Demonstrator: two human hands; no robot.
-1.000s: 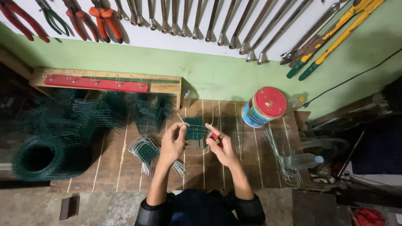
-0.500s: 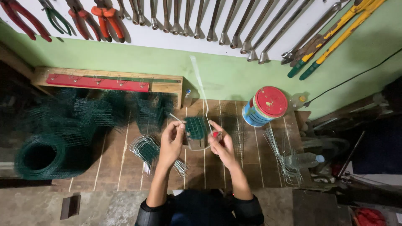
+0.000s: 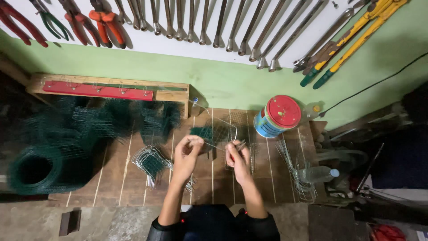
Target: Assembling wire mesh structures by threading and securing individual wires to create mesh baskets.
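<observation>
A small green mesh piece (image 3: 206, 132) with a bent wire frame (image 3: 225, 129) is held up over the middle of the wooden surface (image 3: 120, 178). The left hand (image 3: 187, 151) pinches its lower left edge, fingers closed together on it. The right hand (image 3: 237, 157) is closed on a small tool (image 3: 240, 144) with a red grip, its tip at the frame's lower right; what kind of tool it is cannot be told.

Just left of the left hand a bundle of bent wires (image 3: 149, 163) lies on the planks. Further left stand stacks of green mesh (image 3: 154, 120) and, at the surface's edge, a dark green mesh roll (image 3: 33, 169). To the right a tin (image 3: 277, 117) with a red lid stands near the wall, and loose straight wires (image 3: 292, 167) lie beside a clear bottle (image 3: 316, 174) on its side.

A wooden rail (image 3: 111, 89) with a red strip runs along the back left. The wall (image 3: 223, 80) is green below and white above, where spanners (image 3: 223, 22), red and orange pliers (image 3: 104, 20) and yellow bolt cutters (image 3: 356, 31) hang in a row. A black cable (image 3: 374, 85) crosses the wall at right.
</observation>
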